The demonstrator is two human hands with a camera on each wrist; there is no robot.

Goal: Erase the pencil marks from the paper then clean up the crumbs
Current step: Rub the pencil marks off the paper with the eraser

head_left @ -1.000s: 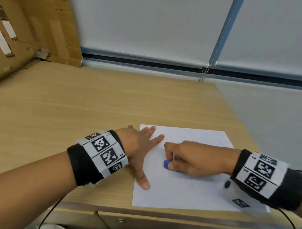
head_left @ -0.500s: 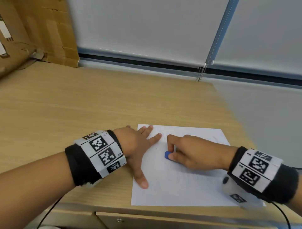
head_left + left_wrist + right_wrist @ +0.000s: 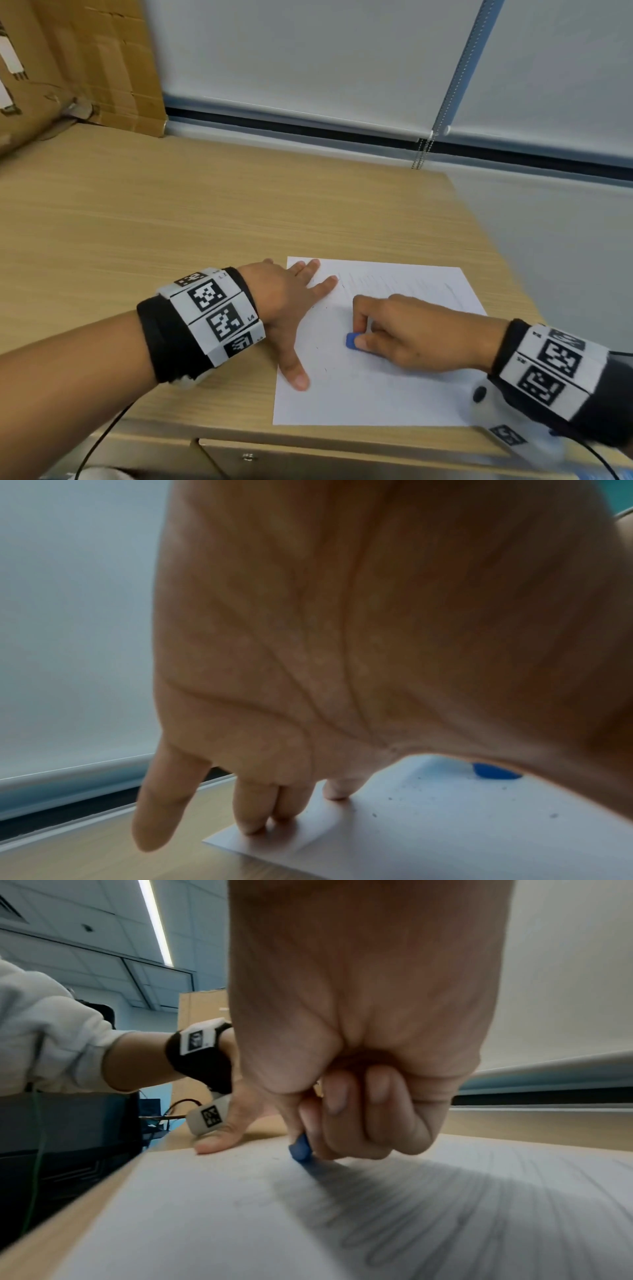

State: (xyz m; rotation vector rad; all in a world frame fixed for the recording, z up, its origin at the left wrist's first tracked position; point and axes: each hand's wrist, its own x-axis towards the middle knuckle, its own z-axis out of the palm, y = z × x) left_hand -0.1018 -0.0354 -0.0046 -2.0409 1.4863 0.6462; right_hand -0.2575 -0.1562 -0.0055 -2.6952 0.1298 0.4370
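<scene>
Erasing is under way, and the crumbs are not yet cleared. The left hand [image 3: 284, 308] lies flat with fingers spread, holding nothing, pressing the paper [image 3: 376, 394] along its left edge near the desk's [image 3: 171, 222] front right corner. Dark crumbs [image 3: 390, 798] speckle the sheet between the hands. The right hand [image 3: 411, 334] pinches a blue eraser [image 3: 351, 340] against the paper's middle. Faint pencil loops [image 3: 428, 1218] remain to its right, so the next strokes likely go there, with the sheet kept pinned.
</scene>
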